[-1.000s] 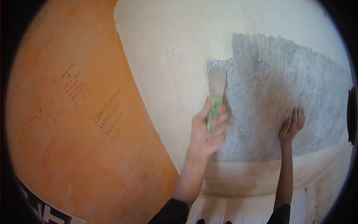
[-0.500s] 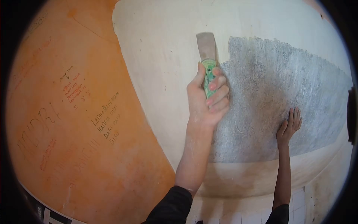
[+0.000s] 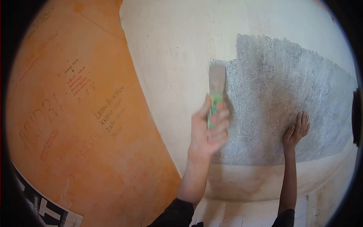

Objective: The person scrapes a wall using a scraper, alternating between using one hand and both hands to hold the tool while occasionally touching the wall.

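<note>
Two bare hands are raised in front of an off-white painted wall surface (image 3: pixel 177 68) that bears a broad, rough-textured grey patch (image 3: pixel 261 75). The left hand (image 3: pixel 210 130), slightly blurred, is closed around the green handle (image 3: pixel 214 109) of a putty knife with a flat, dull grey metal blade (image 3: pixel 217 77), its thumb on the left side of the handle and its fingers wrapped around from the right. The blade points upward, over the left part of the grey patch, its tip just below the patch's lower stepped top edge; whether it touches the surface cannot be told. The right hand (image 3: pixel 298 130) lies open over the patch's lower right part, fingers pointing up and thumb set apart, holding nothing. Black sleeves (image 3: pixel 176 215) cover both arms lower down. To the left is an orange wall section (image 3: pixel 143 166) with black handwriting (image 3: pixel 109 113) and red handwriting (image 3: pixel 78 81). A black-and-white printed sheet (image 3: pixel 47 210) shows at the lower left, and white tiles (image 3: pixel 245 217) show below the off-white surface.
</note>
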`<action>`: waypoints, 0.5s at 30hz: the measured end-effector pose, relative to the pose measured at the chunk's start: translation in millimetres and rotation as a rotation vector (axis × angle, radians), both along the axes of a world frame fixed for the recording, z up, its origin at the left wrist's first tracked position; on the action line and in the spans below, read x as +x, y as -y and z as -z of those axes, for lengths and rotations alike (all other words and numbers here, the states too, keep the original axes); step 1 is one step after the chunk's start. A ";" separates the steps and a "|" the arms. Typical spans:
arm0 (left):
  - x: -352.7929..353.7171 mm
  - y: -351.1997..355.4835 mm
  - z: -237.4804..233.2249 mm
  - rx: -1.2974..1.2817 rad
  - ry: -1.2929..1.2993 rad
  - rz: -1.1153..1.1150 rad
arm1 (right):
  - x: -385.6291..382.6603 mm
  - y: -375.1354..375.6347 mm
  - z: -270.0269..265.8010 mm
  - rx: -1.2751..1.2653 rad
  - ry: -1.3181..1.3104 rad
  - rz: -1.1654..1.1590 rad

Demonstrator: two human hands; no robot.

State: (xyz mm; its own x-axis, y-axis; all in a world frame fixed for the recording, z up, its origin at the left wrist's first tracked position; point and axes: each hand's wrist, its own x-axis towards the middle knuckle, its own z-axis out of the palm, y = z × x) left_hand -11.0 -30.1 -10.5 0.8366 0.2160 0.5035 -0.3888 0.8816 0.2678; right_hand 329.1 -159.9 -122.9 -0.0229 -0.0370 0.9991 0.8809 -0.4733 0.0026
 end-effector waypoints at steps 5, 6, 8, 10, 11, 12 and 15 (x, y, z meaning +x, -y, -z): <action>6.1 -1.8 -46.8 0.053 0.027 -0.090 | -1.1 0.1 0.0 -0.004 -0.004 -0.001; 3.5 4.7 -42.7 0.016 0.036 -0.051 | -1.5 0.4 1.1 -0.006 -0.009 -0.001; 3.4 6.2 -5.9 -0.016 0.045 -0.039 | 0.5 2.2 1.9 -0.012 -0.010 -0.004; 3.0 6.3 3.6 0.016 0.002 -0.076 | 1.7 1.6 3.4 -0.012 0.005 0.003; 4.9 -4.7 -1.5 0.041 0.080 -0.014 | 1.4 2.1 3.8 -0.013 -0.001 0.008; 2.0 -4.4 -9.6 0.031 0.073 -0.014 | 0.0 1.9 4.1 -0.013 -0.008 0.001; -4.4 -4.7 -18.3 0.033 0.071 0.025 | -3.0 -1.6 1.9 -0.008 -0.027 -0.008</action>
